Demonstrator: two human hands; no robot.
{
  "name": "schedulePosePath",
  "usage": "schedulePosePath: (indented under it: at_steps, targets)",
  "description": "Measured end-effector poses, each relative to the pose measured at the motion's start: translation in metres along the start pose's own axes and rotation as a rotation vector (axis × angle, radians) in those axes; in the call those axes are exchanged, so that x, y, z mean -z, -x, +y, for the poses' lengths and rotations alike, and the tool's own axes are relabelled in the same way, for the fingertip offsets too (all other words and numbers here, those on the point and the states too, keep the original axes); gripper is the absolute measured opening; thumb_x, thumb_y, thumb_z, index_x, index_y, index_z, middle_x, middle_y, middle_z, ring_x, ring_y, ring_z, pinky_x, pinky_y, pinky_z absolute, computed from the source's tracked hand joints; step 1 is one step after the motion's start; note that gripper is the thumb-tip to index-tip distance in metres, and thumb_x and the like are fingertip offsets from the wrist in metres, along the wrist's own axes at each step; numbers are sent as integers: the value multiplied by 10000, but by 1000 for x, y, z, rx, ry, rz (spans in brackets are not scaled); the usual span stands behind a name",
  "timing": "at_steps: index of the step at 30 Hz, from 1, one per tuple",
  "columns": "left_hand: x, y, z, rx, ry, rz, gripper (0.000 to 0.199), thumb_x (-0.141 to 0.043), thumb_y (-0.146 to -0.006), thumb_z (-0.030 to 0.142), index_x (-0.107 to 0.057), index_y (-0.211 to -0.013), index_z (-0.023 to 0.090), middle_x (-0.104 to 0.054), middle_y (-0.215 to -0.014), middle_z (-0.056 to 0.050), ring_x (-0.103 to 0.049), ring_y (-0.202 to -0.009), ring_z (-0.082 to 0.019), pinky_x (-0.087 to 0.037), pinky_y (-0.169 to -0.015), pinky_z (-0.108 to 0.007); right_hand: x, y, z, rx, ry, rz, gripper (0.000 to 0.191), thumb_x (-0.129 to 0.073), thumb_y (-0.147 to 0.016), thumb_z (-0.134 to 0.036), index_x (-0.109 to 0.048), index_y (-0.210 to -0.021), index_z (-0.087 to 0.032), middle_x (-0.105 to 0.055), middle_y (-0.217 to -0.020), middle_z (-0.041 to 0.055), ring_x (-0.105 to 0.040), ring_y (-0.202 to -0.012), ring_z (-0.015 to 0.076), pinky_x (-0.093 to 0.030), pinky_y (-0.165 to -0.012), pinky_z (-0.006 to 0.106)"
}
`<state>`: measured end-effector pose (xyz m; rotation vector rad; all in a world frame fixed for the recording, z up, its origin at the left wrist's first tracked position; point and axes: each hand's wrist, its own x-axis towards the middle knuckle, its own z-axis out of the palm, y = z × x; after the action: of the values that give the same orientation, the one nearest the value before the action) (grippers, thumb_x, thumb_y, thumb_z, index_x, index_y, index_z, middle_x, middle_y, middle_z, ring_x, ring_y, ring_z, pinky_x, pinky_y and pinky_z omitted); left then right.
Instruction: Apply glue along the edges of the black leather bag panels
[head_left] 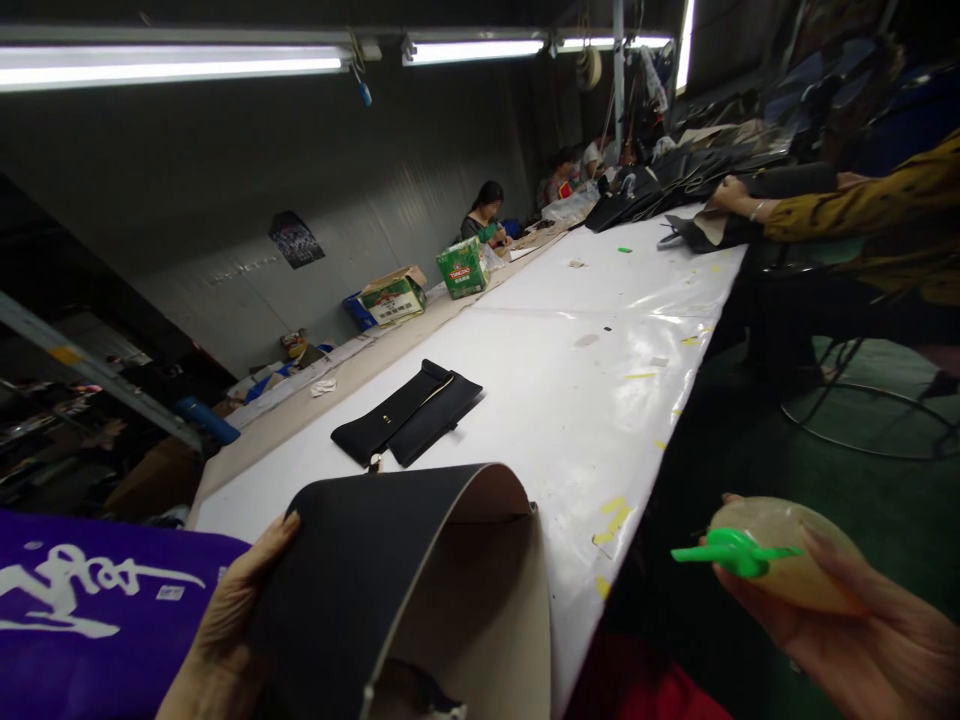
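Note:
My left hand grips the left side of a large black leather panel, bent over into a curve with its beige lining facing right. Inside the fold a small dark part shows, too dim to name. At the lower right, my right hand is wrapped round a squeeze bottle of cloudy yellowish plastic. Its bright green nozzle cap points left, apart from the panel. Beyond the panel, two flat black leather pieces lie side by side on the white table.
A purple bag with white lettering lies at the left. Green cartons stand along the far edge. Yellow scraps dot the near edge. A co-worker's sleeve and hands are at the right, by a dark leather pile.

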<state>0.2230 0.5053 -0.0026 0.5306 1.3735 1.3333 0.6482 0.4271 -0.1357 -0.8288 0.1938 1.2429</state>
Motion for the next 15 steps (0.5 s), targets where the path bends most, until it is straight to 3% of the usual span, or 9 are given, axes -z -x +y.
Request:
schedulePosePath:
  at_steps: [4, 8, 15]
  targets:
    - [-9, -5, -15, -47, -12, -103, 261, -718, -658, 64, -707, -870, 216, -756, -718, -50, -713, -586, -241, -607, -548, -345, 4, -3, -2, 15, 22, -15, 609, -795, -526, -129, -689, -1123, -183, -650, -1210, 147, -693, -905, 346, -608, -706, 433]
    - [-13, -7, -12, -142, 144, -71, 282, -694, -588, 21, -710, -795, 212, -743, -653, -20, -694, -538, -208, -599, -513, -298, 7, -6, -7, 93, 36, -75, 625, -824, -537, -161, -681, -1145, -181, -654, -1200, 155, -682, -945, 353, -604, -728, 441]
    - [-31, -31, 0, -294, 320, -97, 223, -550, -710, 40, -684, -761, 211, -729, -619, 25, -667, -505, -132, -581, -562, -198, -6, -5, -5, 73, 54, -52, 674, -859, -464, -175, -694, -1117, -202, -658, -1202, 131, -678, -952, 360, -605, -727, 428]
